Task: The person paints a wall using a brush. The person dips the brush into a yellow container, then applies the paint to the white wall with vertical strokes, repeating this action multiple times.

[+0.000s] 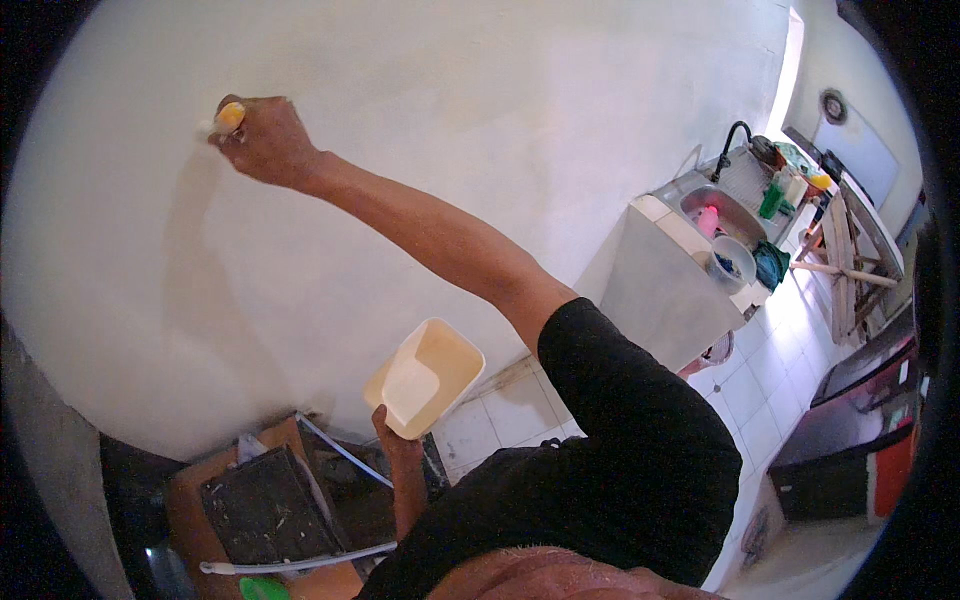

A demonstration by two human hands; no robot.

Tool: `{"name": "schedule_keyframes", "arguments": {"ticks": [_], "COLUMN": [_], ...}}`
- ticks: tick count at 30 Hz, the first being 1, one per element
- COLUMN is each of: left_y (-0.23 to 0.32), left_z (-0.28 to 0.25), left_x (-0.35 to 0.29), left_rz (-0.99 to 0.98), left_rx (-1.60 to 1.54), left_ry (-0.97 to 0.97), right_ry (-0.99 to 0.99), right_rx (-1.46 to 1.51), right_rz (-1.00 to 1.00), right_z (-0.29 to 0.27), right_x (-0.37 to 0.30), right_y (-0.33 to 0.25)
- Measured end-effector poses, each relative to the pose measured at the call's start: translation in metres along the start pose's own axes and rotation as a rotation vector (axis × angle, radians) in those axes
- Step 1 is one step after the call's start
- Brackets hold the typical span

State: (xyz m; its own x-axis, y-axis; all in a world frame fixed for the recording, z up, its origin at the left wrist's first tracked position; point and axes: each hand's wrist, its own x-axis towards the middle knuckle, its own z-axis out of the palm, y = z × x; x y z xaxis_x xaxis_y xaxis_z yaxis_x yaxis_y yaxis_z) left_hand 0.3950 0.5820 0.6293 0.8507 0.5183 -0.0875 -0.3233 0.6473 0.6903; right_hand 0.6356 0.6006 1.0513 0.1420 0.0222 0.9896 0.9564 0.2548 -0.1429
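My right arm stretches up and across to the left, toward the pale wall [430, 120]. In my right hand [268, 140] is a paintbrush [231, 117]; its yellow handle end shows above the closed fingers. The whitish tip of the brush is at the wall, mostly hidden and blurred. Lower down, my left hand [398, 448] grips a cream rectangular plastic tub [458, 362] by its near edge, thumb at the rim. The tub is tilted, and a pale off-white patch, perhaps paint, covers part of its inside.
Below the wall at lower left stands a brown cabinet [190, 500] with a dark panel [265, 505] and a pale pipe [290, 565]. On the right, a counter [650, 285] holds a metal sink [690, 195] with dishes. A wooden folding stand [850, 265] is beyond it.
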Motion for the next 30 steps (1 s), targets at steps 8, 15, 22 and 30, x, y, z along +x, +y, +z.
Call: {"name": "schedule_keyframes", "arguments": {"ticks": [8,15,22,30], "left_y": [0.0,0.007,0.0,-0.012], "left_z": [0.006,0.014,0.011,0.032], "left_x": [-0.011,-0.004,0.019,0.017], "left_rz": [0.044,-0.041,-0.107,-0.161], "left_rx": [0.017,0.065,-0.007,0.048], "left_ry": [0.068,0.139,0.088,0.102], "right_ry": [0.427,0.425,-0.573,-1.066], "right_rx": [-0.523,-0.851,-0.025,-0.185], "right_rz": [-0.04,0.146,0.643,0.661], "right_z": [-0.21,-0.297,-0.223,-0.195], "right_x": [0.006,-0.053,-0.185,-0.271], "right_y": [0.163,0.06,-0.05,-0.064]}}
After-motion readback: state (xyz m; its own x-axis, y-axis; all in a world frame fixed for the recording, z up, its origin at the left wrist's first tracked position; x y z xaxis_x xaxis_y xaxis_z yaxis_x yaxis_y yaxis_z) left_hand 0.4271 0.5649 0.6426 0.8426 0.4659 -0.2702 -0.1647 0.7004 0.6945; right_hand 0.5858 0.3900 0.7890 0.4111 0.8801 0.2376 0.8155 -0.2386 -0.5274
